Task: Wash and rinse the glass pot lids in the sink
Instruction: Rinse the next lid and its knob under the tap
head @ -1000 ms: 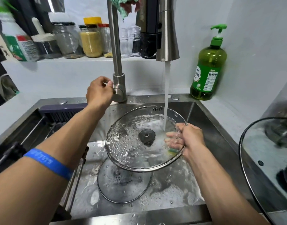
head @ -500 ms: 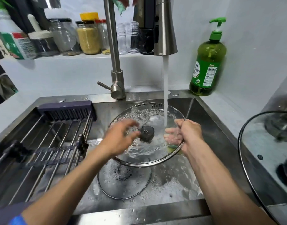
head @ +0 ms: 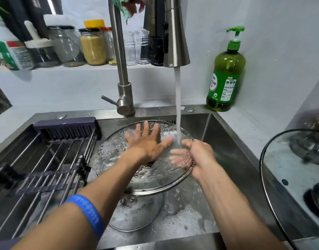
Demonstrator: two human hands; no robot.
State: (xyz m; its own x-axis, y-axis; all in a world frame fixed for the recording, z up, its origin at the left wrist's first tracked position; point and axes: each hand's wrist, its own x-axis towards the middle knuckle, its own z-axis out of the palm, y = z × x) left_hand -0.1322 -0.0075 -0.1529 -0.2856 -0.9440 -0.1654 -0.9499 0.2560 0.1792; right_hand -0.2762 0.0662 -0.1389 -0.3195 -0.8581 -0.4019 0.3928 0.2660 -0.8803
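I see the right hand (head: 194, 156) clenched on the right rim of a glass pot lid (head: 119, 156), holding it tilted above the sink (head: 227, 141) under the tap's stream (head: 177, 105) — fingers show through the wet glass. The left hand (head: 148, 141) lies flat on the lid, fingers spread, gripping nothing. A second lid (head: 137, 213) lies in the suds on the sink floor — a third (head: 274, 177) sits on the right counter

left hand (head: 146, 141) off faucet handle (head: 108, 100), now flat on lid (head: 119, 159)
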